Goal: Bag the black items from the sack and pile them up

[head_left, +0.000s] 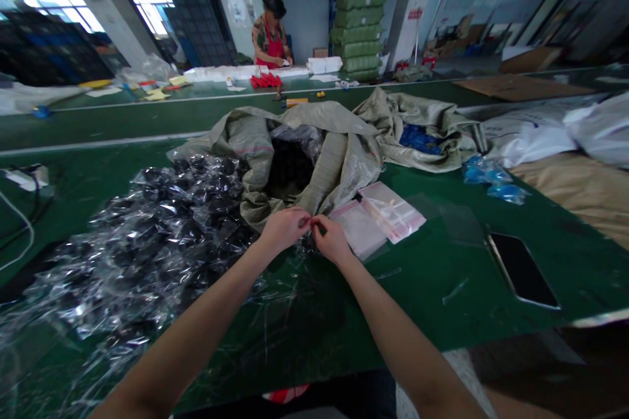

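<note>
My left hand and my right hand meet at the middle of the table, fingertips pinched together. Between and just below them hangs a small clear plastic bag with something dark in it; the fingers cover most of it. Right behind my hands, an open woven sack holds dark items deep in its mouth. To the left spreads a big heap of black items in clear bags. Beside my right hand lie stacks of flat clear bags.
A phone lies on the green table at the right. Behind are a second sack with blue items and blue bagged pieces. Across the table stands a co-worker in a red apron. A white cable runs along the left edge.
</note>
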Tool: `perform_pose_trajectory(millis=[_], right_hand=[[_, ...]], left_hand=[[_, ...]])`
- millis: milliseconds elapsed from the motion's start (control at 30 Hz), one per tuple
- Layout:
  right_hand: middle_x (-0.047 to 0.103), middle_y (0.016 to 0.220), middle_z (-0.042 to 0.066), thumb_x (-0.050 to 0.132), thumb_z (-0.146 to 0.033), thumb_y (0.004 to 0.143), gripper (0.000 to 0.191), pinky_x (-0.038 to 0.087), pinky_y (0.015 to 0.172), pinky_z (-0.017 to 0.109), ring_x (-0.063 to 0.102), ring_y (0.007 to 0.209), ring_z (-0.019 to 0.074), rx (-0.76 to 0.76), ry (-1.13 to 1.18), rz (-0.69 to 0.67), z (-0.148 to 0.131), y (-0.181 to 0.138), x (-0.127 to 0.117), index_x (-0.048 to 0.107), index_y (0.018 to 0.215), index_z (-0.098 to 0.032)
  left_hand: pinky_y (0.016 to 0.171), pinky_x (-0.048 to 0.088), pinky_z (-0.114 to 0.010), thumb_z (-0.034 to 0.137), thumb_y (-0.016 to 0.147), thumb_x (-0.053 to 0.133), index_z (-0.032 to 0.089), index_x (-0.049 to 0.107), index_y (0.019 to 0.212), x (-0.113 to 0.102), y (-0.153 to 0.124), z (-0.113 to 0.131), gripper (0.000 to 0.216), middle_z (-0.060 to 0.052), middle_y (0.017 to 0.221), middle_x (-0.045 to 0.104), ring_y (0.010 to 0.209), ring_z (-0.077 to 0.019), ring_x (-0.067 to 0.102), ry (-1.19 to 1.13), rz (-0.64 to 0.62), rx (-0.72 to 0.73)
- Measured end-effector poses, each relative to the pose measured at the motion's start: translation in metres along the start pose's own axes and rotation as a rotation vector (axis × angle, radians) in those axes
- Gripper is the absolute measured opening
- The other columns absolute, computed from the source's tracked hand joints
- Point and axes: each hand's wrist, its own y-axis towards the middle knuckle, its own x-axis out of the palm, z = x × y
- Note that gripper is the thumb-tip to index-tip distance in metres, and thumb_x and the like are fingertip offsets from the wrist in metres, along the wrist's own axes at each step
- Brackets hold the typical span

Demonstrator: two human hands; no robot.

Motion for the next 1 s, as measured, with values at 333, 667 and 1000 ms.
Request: perform_pose_trajectory(millis=[333,667,1000], right_hand=[[0.068,0.085,0.003,0.046,-0.019,0.085,0.018,0.05,0.077,0.029,0.064,0.078,0.0176,0.0,0.015,0.021,-0.005,0.001,-0.001,0.063,0.09,-0.02],[0.069,0.086,0.004,0.045,-0.02,0.086,0.02,0.05,0.08,0.029,0.064,0.081,0.0178,-0.012,0.011,-0.011,-0.009,0.001,-0.003,0.065,0.09,-0.02],[0.069,0.086,0.002,0.045,-0.018,0.086,0.02,0.05,0.082,0.029,0.065,0.082,0.017,0.008,0.051,-0.048,-0.007,0.0,-0.003,0.065,0.092,-0.021]], left_hand=[[0.068,0.046,-0.026,0.018,0.083,0.06,0.017,0.068,0.084,0.01,0.0,-0.01,0.008,-0.003,0.08,0.067,0.071,-0.0149,0.06,-0.185,0.113,0.041],[0.074,0.05,-0.026,0.031,0.088,0.061,0.02,0.077,0.087,0.008,-0.003,-0.018,0.02,-0.005,0.089,0.075,0.079,-0.0172,0.068,-0.341,0.075,0.084],[0.073,0.049,-0.025,0.028,0.087,0.058,0.02,0.076,0.081,0.006,0.0,-0.021,0.02,-0.003,0.084,0.076,0.078,-0.0172,0.068,-0.374,0.07,0.002]])
